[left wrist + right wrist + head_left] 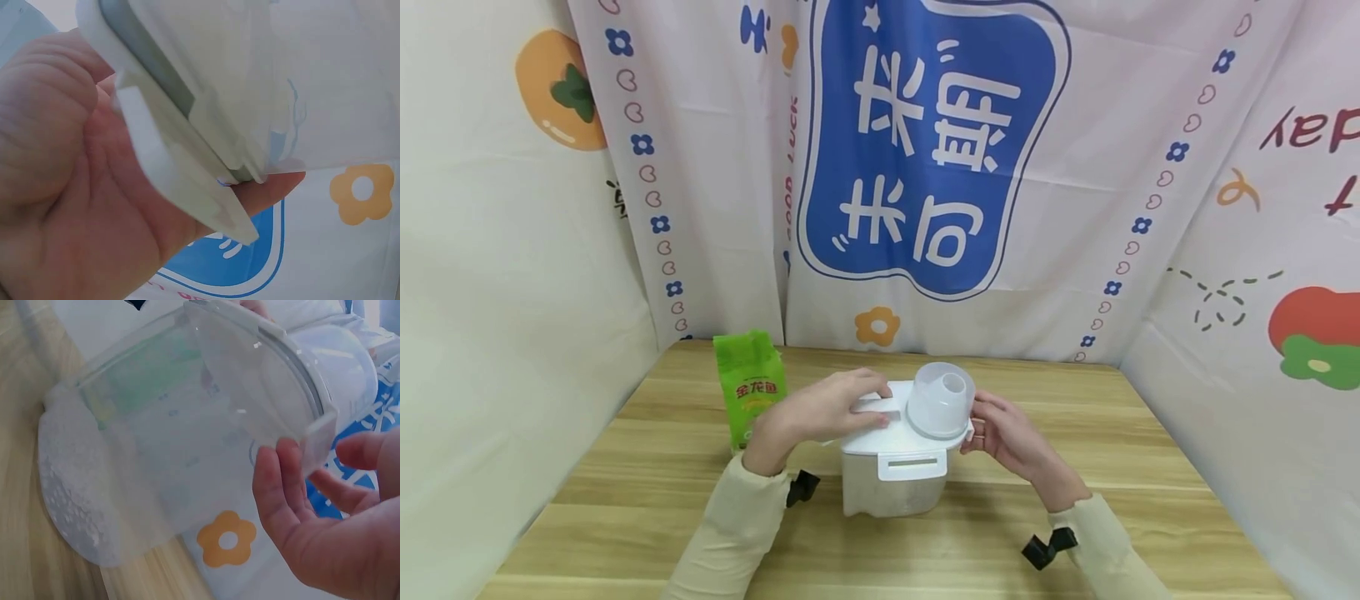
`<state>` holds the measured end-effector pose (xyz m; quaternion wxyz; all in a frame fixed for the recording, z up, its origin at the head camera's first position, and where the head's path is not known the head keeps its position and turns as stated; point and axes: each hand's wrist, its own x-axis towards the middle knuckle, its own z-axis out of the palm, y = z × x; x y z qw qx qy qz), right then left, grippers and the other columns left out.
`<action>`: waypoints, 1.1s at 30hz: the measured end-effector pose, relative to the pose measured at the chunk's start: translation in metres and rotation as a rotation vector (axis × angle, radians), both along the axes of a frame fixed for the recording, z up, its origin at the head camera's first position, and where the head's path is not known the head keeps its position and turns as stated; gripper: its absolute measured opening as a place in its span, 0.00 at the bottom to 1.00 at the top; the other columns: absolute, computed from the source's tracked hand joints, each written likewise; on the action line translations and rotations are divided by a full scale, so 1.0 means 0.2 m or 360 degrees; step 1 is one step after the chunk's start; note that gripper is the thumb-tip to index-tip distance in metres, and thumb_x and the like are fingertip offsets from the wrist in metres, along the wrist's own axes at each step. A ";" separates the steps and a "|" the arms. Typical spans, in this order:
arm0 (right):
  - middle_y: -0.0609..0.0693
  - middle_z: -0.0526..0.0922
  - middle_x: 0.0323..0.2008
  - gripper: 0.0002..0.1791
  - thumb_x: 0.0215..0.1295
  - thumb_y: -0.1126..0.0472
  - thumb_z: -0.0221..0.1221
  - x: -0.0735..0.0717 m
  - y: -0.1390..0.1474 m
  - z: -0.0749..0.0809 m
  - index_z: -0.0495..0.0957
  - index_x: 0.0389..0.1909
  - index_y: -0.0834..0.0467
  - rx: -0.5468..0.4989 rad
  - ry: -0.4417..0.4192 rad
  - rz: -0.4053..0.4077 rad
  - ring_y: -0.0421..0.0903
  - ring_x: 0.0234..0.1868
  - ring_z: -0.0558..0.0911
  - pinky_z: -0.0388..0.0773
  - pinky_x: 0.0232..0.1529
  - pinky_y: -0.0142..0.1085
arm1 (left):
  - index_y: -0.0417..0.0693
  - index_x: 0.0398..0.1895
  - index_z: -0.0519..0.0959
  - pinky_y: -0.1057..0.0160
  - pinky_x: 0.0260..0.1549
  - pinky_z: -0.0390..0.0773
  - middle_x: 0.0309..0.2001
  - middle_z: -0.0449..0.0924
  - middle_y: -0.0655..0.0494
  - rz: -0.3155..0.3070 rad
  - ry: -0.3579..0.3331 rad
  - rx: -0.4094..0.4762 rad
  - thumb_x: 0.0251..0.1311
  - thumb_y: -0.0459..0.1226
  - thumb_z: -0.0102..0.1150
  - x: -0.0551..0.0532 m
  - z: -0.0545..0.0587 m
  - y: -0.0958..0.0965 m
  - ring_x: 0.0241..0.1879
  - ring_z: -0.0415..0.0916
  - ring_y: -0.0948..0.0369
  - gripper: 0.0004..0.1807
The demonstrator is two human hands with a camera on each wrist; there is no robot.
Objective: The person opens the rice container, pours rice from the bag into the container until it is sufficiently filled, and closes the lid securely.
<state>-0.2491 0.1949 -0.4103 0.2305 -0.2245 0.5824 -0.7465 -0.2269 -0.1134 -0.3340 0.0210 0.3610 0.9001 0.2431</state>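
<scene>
A clear storage box (891,492) with white grains, which look like rice, at its bottom (78,487) stands on the wooden table. Its white lid (868,439) carries an upturned clear cup (942,400). My left hand (827,406) grips the lid's left side, thumb and fingers at its edge; a white latch (181,181) there juts outward beside the palm. Fingertips of my right hand (1011,437) touch the right-side latch (319,440), the thumb standing apart from it. Another latch (912,465) is at the lid's front.
Behind my left forearm stands a green bag (751,379) with printed characters, partly hidden by the hand. Printed cloth (722,208) hangs behind the table (647,492) and at both sides. Black wrist mounts (1049,547) sit on both sleeves.
</scene>
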 end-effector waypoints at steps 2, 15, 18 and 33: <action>0.46 0.82 0.38 0.16 0.79 0.58 0.42 -0.03 0.01 -0.01 0.73 0.59 0.52 -0.0002 0.0026 0.0080 0.41 0.34 0.83 0.85 0.39 0.35 | 0.50 0.52 0.77 0.52 0.60 0.75 0.59 0.78 0.52 -0.0007 0.0002 0.0002 0.67 0.44 0.59 0.00 0.00 0.00 0.59 0.75 0.54 0.14; 0.50 0.83 0.48 0.21 0.80 0.65 0.35 -0.12 0.06 -0.07 0.66 0.67 0.54 -0.0076 0.0175 0.0510 0.44 0.42 0.85 0.85 0.46 0.39 | 0.50 0.56 0.79 0.41 0.67 0.67 0.68 0.68 0.44 0.0015 -0.0087 0.0024 0.67 0.45 0.59 -0.03 -0.02 -0.03 0.68 0.65 0.44 0.18; 0.51 0.83 0.50 0.22 0.79 0.66 0.35 -0.12 0.06 -0.08 0.63 0.69 0.55 -0.0088 0.0195 0.0590 0.45 0.45 0.85 0.85 0.48 0.41 | 0.50 0.56 0.80 0.40 0.67 0.66 0.69 0.66 0.42 0.0067 -0.0062 0.0036 0.67 0.43 0.58 -0.05 -0.02 -0.04 0.69 0.64 0.42 0.17; 0.50 0.82 0.47 0.15 0.78 0.67 0.39 -0.12 0.02 -0.08 0.70 0.58 0.58 -0.0039 0.0245 0.0556 0.47 0.44 0.86 0.84 0.49 0.41 | 0.49 0.57 0.80 0.41 0.65 0.68 0.67 0.70 0.41 0.0193 0.0031 0.0215 0.69 0.38 0.55 -0.13 -0.09 -0.06 0.68 0.66 0.43 0.15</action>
